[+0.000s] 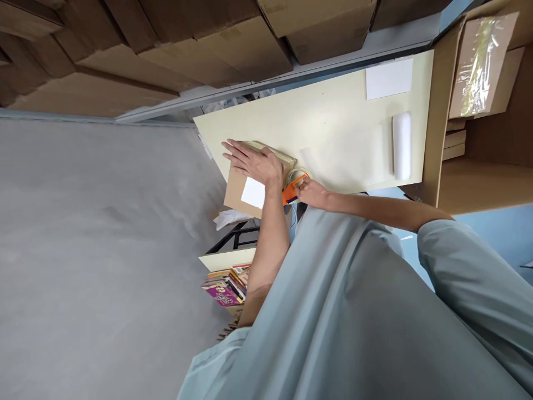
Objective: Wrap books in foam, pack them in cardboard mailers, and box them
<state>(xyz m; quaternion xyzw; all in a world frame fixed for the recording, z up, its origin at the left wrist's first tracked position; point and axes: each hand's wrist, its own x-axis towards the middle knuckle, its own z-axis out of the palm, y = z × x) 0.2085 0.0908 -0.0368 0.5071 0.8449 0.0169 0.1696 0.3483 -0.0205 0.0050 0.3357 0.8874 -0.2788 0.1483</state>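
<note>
My left hand [257, 162] lies flat on top of a cardboard box [237, 189], its fingers stretched out toward the box's far left corner. A white label [253, 193] shows on the box, and shiny tape runs along its far edge. My right hand [311, 191] is closed around an orange tape dispenser [290, 193] at the box's right side. The dispenser's roll of tape [296, 176] sits close against the box edge. Whether the tape is stuck to the box at this spot, I cannot tell.
Box and hands are at the near left of a cream table [333, 122]. A white roll [402, 145] and a white sheet [389, 79] lie on its right. Beyond stands a large open carton [491, 183]. Books [225, 289] are stacked at lower left; cartons [233, 50] line the far side.
</note>
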